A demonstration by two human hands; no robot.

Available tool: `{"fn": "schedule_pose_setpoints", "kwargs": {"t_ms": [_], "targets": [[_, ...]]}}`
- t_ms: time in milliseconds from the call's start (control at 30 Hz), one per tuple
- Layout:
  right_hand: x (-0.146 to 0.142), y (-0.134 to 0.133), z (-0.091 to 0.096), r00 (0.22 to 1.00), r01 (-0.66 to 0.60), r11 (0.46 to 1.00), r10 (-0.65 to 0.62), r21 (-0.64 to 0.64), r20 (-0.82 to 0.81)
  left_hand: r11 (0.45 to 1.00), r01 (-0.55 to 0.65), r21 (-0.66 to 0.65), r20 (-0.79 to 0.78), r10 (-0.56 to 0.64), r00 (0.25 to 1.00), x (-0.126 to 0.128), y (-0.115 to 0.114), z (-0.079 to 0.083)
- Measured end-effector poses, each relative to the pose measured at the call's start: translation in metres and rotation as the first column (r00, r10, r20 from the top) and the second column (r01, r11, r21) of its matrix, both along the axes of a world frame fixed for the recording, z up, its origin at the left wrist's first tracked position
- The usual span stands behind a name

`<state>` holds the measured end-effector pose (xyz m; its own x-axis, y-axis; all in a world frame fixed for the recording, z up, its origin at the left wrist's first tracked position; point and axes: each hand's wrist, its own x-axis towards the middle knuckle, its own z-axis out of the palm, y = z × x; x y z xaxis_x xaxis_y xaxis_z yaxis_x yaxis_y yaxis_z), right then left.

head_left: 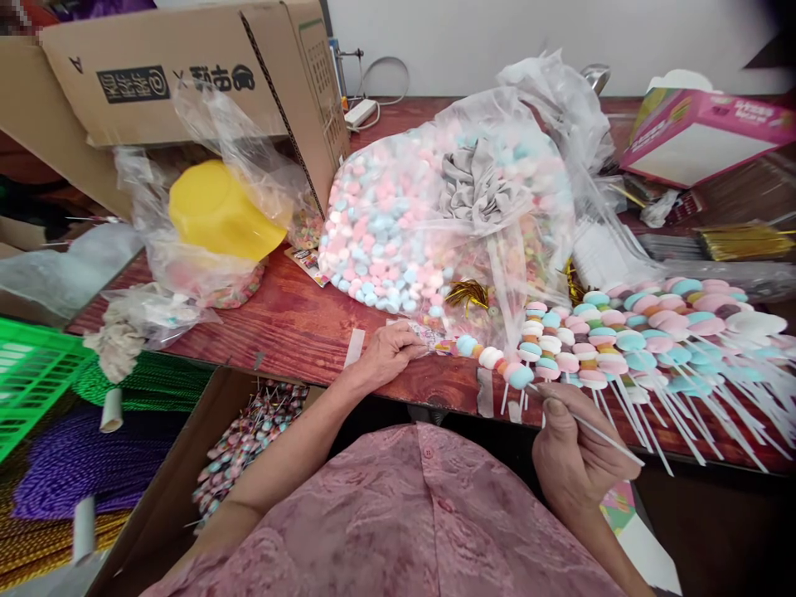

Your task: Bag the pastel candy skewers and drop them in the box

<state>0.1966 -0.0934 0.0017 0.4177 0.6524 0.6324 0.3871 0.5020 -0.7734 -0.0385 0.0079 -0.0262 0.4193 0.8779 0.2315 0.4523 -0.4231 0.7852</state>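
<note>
Left hand (390,355) and right hand (567,454) hold one candy skewer (491,358).

Small workshop for hand assembly/packing of candy goods, by the look of the bulk qtys & repeats: a wood worktable (298,327) w/ a big clear bag of pastel candies (379,232) at ctr of frame, & dozens of near-identical candy skewers (628,342) piled mid-R. Large printed cardboard carton (143,120) upper L; a 2nd, open carton (165,464) lower L, heaped w/ small multicolored pcs. Also lower L, thick bundles of purple twisted strands (62,464); green plastic crate (37,373) at L edge. Upper R: pink-&-white printed box (702,137), w/ gold-colored strips (746,242) just below.
</note>
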Motion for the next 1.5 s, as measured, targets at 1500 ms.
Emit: {"fn": "schedule_pose_setpoints", "kwargs": {"t_ms": [1500], "targets": [[0.036, 0.028, 0.003, 0.890, -0.349, 0.878, 0.201, -0.329, -0.409, 0.954, 0.152, 0.260, -0.042, -0.146, 0.988, 0.003, -0.016, 0.000]]}}
